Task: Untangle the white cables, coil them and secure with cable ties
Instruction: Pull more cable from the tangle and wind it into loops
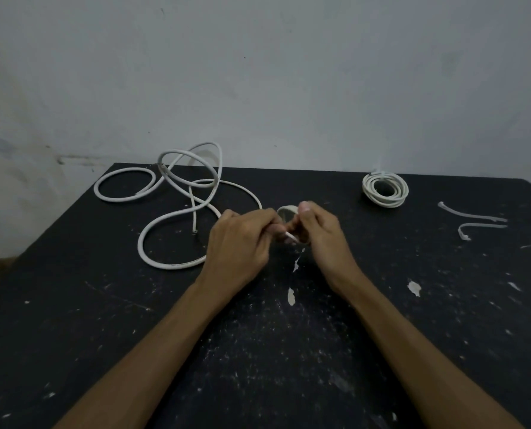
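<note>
Pinching a small loop of white cable (289, 210) between curled fingers (304, 209), the left hand (239, 239) and right hand (323, 236) are holding it together just above the black worktop (258, 351). The rest of that cable (177, 212) is trailing left in loose, crossing loops, some lifting off the surface. A finished coil (385, 189), tied, is sitting far right; two cable ties (474, 222) are lying beyond it, near the right edge

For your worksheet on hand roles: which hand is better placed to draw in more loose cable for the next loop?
Probably the left hand: the loose white cable trails off on its side, while the right hand pinches the small started coil.
</note>
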